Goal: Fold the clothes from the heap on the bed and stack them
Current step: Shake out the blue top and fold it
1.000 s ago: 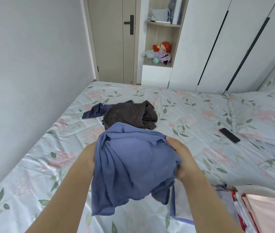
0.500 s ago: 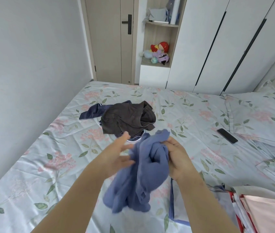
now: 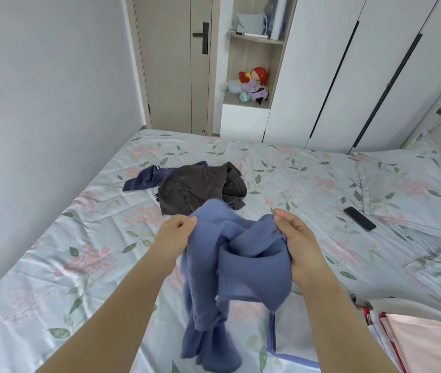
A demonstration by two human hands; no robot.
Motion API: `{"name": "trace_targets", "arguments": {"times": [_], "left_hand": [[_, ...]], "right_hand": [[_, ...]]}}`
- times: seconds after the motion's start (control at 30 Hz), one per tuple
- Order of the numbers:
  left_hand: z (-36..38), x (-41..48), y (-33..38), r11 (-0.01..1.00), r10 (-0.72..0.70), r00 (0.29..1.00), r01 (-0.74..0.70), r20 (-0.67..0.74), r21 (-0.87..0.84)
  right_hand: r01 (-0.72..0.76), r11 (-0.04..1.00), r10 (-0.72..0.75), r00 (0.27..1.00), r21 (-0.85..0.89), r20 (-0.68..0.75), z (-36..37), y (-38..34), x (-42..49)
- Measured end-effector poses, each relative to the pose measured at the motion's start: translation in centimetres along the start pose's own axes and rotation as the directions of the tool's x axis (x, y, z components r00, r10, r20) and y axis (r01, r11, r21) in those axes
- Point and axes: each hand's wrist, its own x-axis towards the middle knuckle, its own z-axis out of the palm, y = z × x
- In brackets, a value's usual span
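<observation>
Closest to me, at my right, the stack of folded clothes [image 3: 413, 345] sits on the bed [image 3: 79, 265], with a pink piece on top and red-and-white edges showing under it. Just to its left a pale folded piece with a blue border [image 3: 292, 332] lies flat on the floral sheet, partly under my right forearm. In front of my chest I hold a blue garment [image 3: 251, 267] up off the bed with both hands. My left hand [image 3: 176, 232] pinches one upper edge between thumb and curled fingers, and my right hand [image 3: 297, 243] has its fingers closed round a bunch of the cloth at the other side. The cloth sags in loose folds between them, and a long part hangs down below my wrists; I cannot tell whether its lowest end touches the sheet. Beyond the garment, near the middle of the bed, lies what is left of the heap: a crumpled dark brown garment [image 3: 195, 187] with a navy garment [image 3: 146, 179] sticking out from under it on the left. Well to the right of the heap a black phone [image 3: 359, 218] lies on the sheet just beside the near edge of a floral pillow [image 3: 402, 181]. Past the foot of the bed stands a beige door [image 3: 176, 63] with a dark handle. To its right is an open shelf niche [image 3: 251, 103] holding plush toys [image 3: 254, 82], and then a white wardrobe [image 3: 321, 63] with long dark handles.
</observation>
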Motion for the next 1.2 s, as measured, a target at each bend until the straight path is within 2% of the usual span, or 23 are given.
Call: {"name": "trace_targets", "arguments": {"times": [0.13, 0.33, 0.43, 0.63, 0.73, 0.77, 0.8, 0.83, 0.87, 0.9, 0.97, 1.03, 1.1, 1.13, 1.2], "left_hand": [[-1.3, 1.8, 3.4, 0.995, 0.086, 0.992, -0.091, -0.094, -0.049], [-3.8, 4.3, 9.0, 0.978, 0.199, 0.958, -0.207, -0.209, -0.018], [-4.7, 5.0, 11.7, 0.966, 0.247, 0.939, -0.258, -0.241, -0.014], [-5.0, 5.7, 15.1, 0.945, 0.322, 0.919, -0.326, -0.227, 0.019], [-4.9, 5.1, 15.7, 0.89, 0.456, 0.838, -0.421, -0.3, 0.177], [-4.7, 4.6, 15.8, 0.828, 0.558, 0.784, -0.506, -0.272, 0.241], [-4.2, 4.1, 15.9, 0.749, 0.655, 0.735, -0.603, -0.175, 0.275], [-3.7, 3.7, 16.0, 0.688, 0.705, 0.709, -0.677, -0.02, 0.259], [-2.9, 3.2, 16.1, 0.685, 0.675, 0.719, -0.694, 0.167, 0.221], [-2.2, 2.7, 16.1, 0.722, 0.587, 0.736, -0.664, 0.339, 0.193], [-1.3, 2.4, 16.0, 0.794, 0.416, 0.737, -0.58, 0.533, 0.182], [-0.7, 2.4, 15.6, 0.852, 0.362, 0.738, -0.509, 0.569, 0.119], [-0.6, 2.7, 15.4, 0.912, 0.349, 0.775, -0.411, 0.527, 0.0], [-0.6, 2.8, 15.4, 0.927, 0.349, 0.803, -0.372, 0.483, -0.052], [-1.0, 3.2, 15.8, 0.925, 0.368, 0.85, -0.376, 0.377, -0.054]], "right_hand": [[0.032, 0.997, -0.03, 0.999, -0.066, 0.04, 1.2, -1.9, 0.3], [0.153, 0.968, -0.149, 0.988, -0.198, 0.038, 3.1, -6.8, 1.2], [0.199, 0.965, -0.193, 0.98, -0.174, 0.048, 4.4, -9.6, 1.4], [0.213, 0.977, -0.212, 0.971, 0.002, 0.112, 7.3, -13.4, 1.1], [0.249, 0.968, -0.251, 0.955, 0.035, 0.16, 8.2, -15.0, 0.8], [0.26, 0.966, -0.257, 0.948, 0.01, 0.188, 8.4, -15.4, 0.7], [0.272, 0.962, -0.257, 0.941, -0.038, 0.221, 8.7, -15.6, 0.5], [0.286, 0.953, -0.252, 0.933, -0.104, 0.255, 9.0, -15.8, 0.4], [0.299, 0.938, -0.243, 0.927, -0.174, 0.286, 9.3, -15.7, 0.2], [0.314, 0.92, -0.235, 0.921, -0.235, 0.311, 9.6, -15.6, 0.1], [0.34, 0.889, -0.227, 0.909, -0.307, 0.35, 9.9, -15.2, -0.2], [0.356, 0.871, -0.226, 0.903, -0.34, 0.366, 9.7, -14.7, -0.3], [0.39, 0.824, -0.243, 0.898, -0.411, 0.366, 8.9, -14.3, -0.2], [0.419, 0.752, -0.249, 0.896, -0.51, 0.369, 8.3, -14.1, 0.0], [0.43, 0.499, -0.168, 0.9, -0.752, 0.403, 7.3, -13.8, 0.3]]}}
